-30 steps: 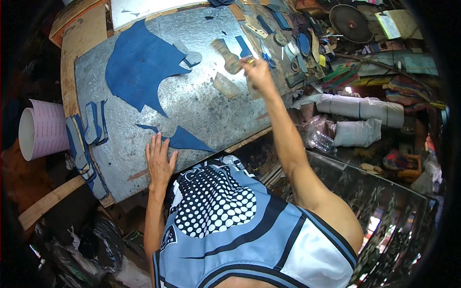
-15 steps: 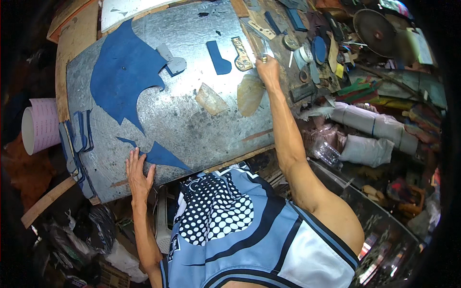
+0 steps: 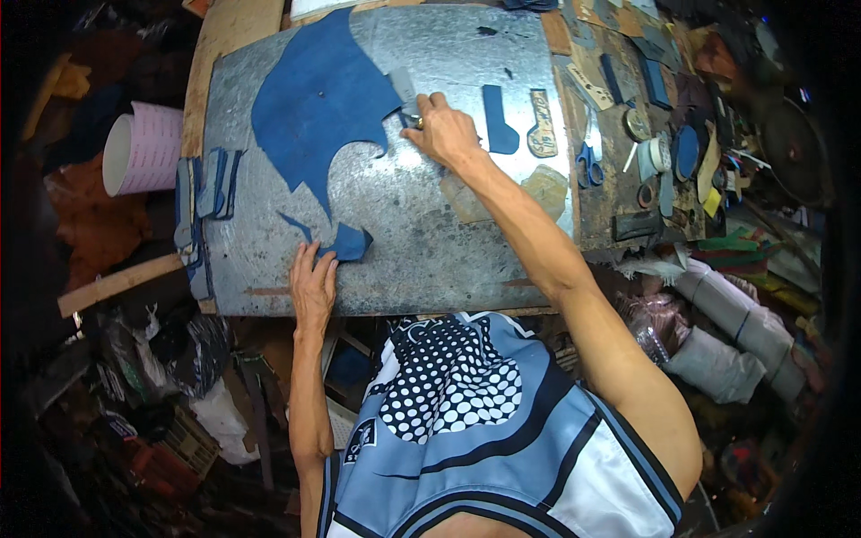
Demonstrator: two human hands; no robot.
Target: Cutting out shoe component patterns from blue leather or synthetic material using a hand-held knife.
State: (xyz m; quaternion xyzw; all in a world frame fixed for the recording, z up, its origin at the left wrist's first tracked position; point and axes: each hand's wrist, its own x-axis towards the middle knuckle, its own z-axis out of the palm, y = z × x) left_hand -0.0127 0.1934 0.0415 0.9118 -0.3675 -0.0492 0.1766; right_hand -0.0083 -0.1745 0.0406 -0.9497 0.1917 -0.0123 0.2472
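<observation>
A large blue leather sheet (image 3: 318, 90) with cut edges lies flat on the metal-topped table. My left hand (image 3: 314, 280) is at the table's near left part, its fingers closed on a small blue leather scrap (image 3: 345, 244) whose far side is folded up. Over a grey template (image 3: 403, 85) and a small blue piece beside the big sheet is my right hand (image 3: 444, 130), thumb and fingers apart; it covers part of both. To its right lie a boot-shaped blue piece (image 3: 498, 121) and a tan, marked template (image 3: 543, 124). Blue-handled scissors (image 3: 589, 161) rest on the wooden board.
Two translucent tan pieces (image 3: 545, 190) lie by my right forearm. Stacked blue cut pieces (image 3: 211, 184) sit at the table's left edge, near a pink-white roll (image 3: 143, 148). Tape rolls (image 3: 659, 152) and small tools crowd the right board. Wrapped rolls (image 3: 731, 291) stand beyond.
My right hand has let go of the scissors on the board and moved left to the grey template. The scrap at my left hand has gone from flat to folded. The view has shifted.
</observation>
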